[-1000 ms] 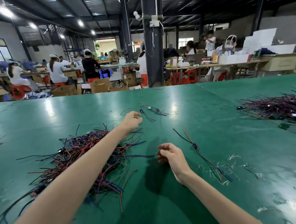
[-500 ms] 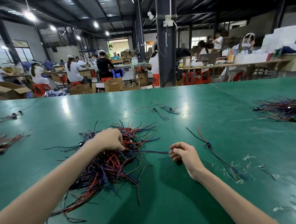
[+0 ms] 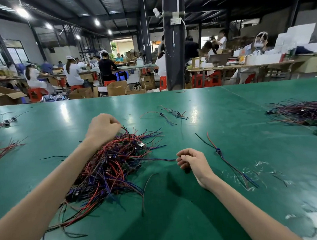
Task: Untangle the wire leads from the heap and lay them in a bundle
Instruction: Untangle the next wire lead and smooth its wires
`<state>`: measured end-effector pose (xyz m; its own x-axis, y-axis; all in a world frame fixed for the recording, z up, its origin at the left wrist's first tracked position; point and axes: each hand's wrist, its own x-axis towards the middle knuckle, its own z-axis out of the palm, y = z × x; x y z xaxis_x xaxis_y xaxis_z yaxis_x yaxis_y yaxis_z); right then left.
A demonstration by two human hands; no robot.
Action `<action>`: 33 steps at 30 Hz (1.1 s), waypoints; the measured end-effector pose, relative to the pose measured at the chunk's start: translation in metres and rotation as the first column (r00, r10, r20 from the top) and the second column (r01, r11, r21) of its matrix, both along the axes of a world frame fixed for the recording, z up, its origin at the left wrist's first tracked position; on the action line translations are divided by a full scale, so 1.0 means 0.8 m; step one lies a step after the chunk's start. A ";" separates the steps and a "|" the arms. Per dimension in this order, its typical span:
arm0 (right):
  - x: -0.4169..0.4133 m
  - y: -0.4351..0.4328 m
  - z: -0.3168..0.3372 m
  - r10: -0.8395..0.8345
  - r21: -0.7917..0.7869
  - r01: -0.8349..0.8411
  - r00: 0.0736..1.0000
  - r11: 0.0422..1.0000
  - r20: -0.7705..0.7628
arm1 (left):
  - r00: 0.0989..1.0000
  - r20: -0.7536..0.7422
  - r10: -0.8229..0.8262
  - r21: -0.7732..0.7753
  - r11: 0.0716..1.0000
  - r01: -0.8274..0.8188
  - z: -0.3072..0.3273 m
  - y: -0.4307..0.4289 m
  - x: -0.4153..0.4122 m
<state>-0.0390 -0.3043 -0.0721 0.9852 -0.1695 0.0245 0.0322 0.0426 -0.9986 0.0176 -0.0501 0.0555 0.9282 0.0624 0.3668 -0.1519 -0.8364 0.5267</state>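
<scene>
Got heap (image 3: pixel 111 168) centre-left on surface (image 3: pixel 226 117). Pinching heap at far edge with left hand (image 3: pixel 102 128), fingers curled. Pinching blue lead (image 3: pixel 161 159) trailing from heap with right hand (image 3: pixel 193 160). Also seeing loose lead (image 3: pixel 218 151) just right.

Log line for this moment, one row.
left hand curled at heap far edge, grip unclear | right hand pinches wire trailing from heap | one lead lies apart, right
</scene>
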 end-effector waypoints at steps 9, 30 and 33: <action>-0.001 -0.001 0.002 0.006 -0.015 -0.007 1.000 1.000 -0.017 | 0.877 0.480 -0.014 0.396 0.896 -0.202 0.013 -0.012 -0.013; 0.005 -0.006 0.000 0.082 0.193 -0.088 0.996 0.977 0.037 | 0.881 0.438 -0.176 -0.278 0.906 0.320 0.052 -0.066 -0.056; 0.004 -0.013 0.006 0.147 0.333 -0.146 0.989 0.931 0.023 | 0.934 0.223 -0.280 -0.418 0.838 0.352 0.011 -0.084 -0.056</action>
<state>-0.0355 -0.3143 -0.0676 0.9997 -0.0217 -0.0105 -0.0015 0.3770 -0.9262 -0.0275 -0.1170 0.0644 0.8627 -0.0361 0.5044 -0.4728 -0.4113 0.7793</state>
